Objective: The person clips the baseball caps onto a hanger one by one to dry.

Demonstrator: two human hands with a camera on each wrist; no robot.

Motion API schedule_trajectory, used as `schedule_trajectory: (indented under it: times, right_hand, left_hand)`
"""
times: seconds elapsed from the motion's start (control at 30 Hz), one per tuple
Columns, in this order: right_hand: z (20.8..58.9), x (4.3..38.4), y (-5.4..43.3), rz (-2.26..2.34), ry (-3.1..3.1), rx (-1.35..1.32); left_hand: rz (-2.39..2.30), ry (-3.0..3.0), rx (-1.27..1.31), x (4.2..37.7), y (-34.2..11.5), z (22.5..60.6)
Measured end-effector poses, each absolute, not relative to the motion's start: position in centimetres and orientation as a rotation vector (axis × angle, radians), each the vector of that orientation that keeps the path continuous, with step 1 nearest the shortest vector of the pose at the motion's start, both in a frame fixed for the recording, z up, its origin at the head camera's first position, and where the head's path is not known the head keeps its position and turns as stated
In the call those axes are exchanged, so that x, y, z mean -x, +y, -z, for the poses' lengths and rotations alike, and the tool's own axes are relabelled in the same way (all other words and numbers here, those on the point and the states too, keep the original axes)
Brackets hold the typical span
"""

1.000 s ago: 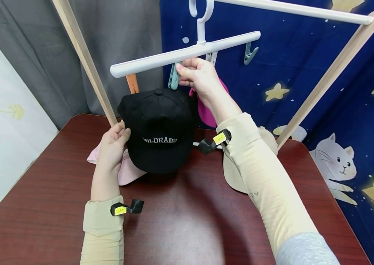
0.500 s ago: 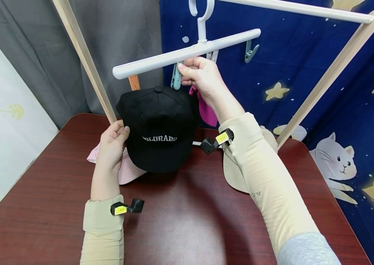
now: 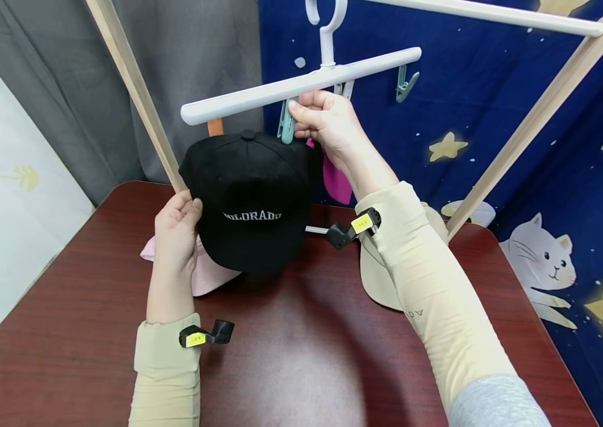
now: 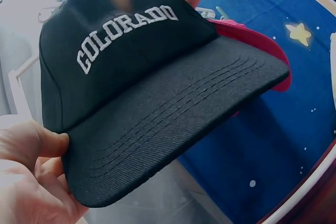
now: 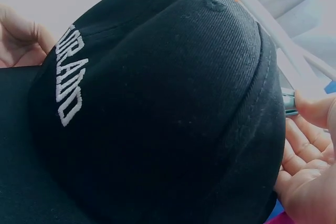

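A black baseball cap [image 3: 250, 178] with white COLORADO lettering is held up under a white hanger [image 3: 248, 102]. My left hand [image 3: 175, 228] pinches the cap at the side, by the brim; in the left wrist view the thumb lies at the brim's corner. My right hand [image 3: 330, 121] holds a teal clip [image 3: 286, 123] that hangs from the hanger, thumb on its near side. The clip's lower end overlaps the cap's crown in the head view. From the right wrist, the teal clip [image 5: 290, 102] shows at the cap's back edge, its tip hidden behind the fabric.
An orange clip [image 3: 216, 126] and another teal clip [image 3: 405, 86] hang on the hanger. A magenta cap [image 3: 337, 181] hangs behind. On the brown table [image 3: 280, 356] lie a pink cap [image 3: 210, 274] and a beige cap [image 3: 378, 279]. Wooden posts [image 3: 536, 124] flank the hanger.
The black cap and my left hand have shifted slightly up and left, covering more of the orange clip. My right hand, still on the teal clip, has moved slightly right.
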State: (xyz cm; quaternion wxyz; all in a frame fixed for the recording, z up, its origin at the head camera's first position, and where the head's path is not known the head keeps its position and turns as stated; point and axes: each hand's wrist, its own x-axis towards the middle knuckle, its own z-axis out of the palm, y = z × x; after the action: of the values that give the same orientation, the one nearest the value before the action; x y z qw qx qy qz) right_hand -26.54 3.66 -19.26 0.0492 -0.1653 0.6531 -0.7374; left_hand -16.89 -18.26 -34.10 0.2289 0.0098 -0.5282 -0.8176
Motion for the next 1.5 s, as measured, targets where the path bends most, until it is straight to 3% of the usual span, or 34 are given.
schedule_trajectory:
  times: [1.5]
  right_hand:
    - [19.0, 25.3, 3.6, 2.407, 1.764, 0.449]
  left_hand:
    - [2.112, -1.371, -0.277, 16.1, -17.0, 32.7]
